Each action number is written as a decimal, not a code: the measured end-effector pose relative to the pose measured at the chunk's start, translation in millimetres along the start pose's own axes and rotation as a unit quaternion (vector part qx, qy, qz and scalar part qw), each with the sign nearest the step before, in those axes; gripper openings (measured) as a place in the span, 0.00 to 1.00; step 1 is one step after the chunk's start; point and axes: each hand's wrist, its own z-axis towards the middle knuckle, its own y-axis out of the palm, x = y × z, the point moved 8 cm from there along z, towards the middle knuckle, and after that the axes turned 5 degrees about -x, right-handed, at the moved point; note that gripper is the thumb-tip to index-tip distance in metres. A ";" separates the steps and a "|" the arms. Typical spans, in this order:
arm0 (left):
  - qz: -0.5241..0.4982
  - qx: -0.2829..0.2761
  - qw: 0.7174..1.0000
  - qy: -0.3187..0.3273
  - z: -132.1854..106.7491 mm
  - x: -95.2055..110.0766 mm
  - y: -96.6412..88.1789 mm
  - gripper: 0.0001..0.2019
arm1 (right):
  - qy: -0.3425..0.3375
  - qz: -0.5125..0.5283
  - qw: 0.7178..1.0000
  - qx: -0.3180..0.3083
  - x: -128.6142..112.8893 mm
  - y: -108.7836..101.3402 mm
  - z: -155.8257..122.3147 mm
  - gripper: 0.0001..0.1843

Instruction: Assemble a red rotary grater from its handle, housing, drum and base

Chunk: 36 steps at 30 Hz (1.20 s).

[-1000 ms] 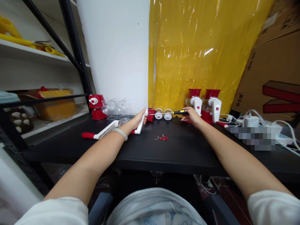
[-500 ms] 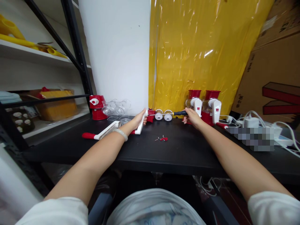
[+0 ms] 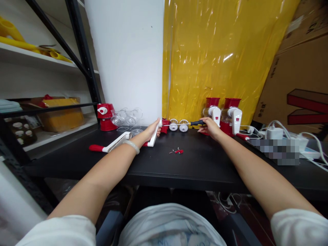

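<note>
My left hand (image 3: 155, 128) is closed around the upper end of a white crank handle (image 3: 153, 138) with a red grip. In my right hand (image 3: 210, 127), the fingers pinch the dark handle of a screwdriver (image 3: 196, 123). Its long shaft lies nearly level, pointing left, and the tip meets the crank handle's top end. Whether it sits in a screw is too small to see. Below the shaft, a small red piece (image 3: 180, 151) lies on the black table among several tiny screws. Beside my left forearm rests another white crank handle (image 3: 116, 142) with a red grip.
Two white-faced round parts (image 3: 183, 127) stand behind the screwdriver. Two red-and-white rotary graters (image 3: 232, 116) stand to the right, near white cables and chargers (image 3: 274, 132). At left are a red grater base (image 3: 106, 118) and clear plastic housings (image 3: 130, 117). A black shelf frame (image 3: 82, 51) rises further left.
The fingers of my right hand have shifted around the screwdriver's handle, and its handle end sits slightly higher. My left hand and the crank handle stay in place.
</note>
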 end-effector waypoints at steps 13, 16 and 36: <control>-0.008 -0.013 1.000 0.003 5.2 -1.4 -3.3 0.25 | -0.040 -0.016 0.999 -0.022 3.2 -0.1 2.9 0.09; -0.001 -0.010 1.000 0.003 4.0 -1.1 -2.8 0.25 | -0.061 -0.028 0.997 -0.032 3.7 -1.4 6.0 0.12; 0.011 -0.015 1.000 0.005 2.3 -1.1 -0.1 0.24 | 0.008 0.000 1.000 0.001 3.8 -0.4 1.9 0.08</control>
